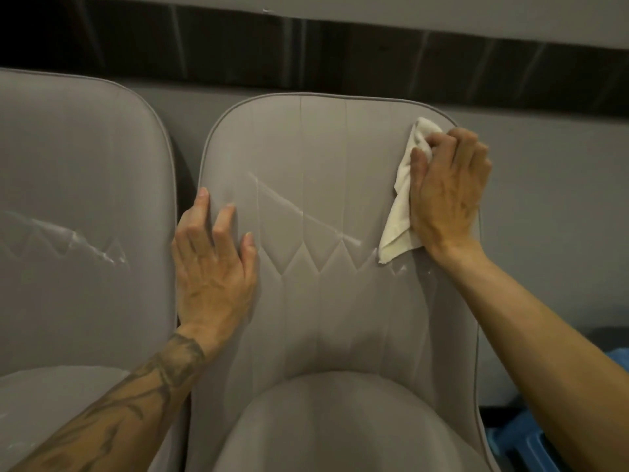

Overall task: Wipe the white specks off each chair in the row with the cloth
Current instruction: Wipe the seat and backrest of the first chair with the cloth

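A grey padded chair (323, 158) fills the middle of the view, its backrest facing me. White specks (282, 202) run in a diagonal streak across the stitched quilting of the backrest. My right hand (449, 189) grips a white cloth (400, 212) and presses it against the upper right of the backrest. My left hand (214, 264) rests flat on the backrest's left edge, fingers spread and straight. A second grey chair (78, 185) stands to the left, with white specks (95, 247) along its quilting.
Behind the chairs runs a grey wall (544, 185) with a dark band (306, 52) above it. Something blue (609, 366) shows at the lower right beside the chair. The two chairs stand close, with only a narrow gap between them.
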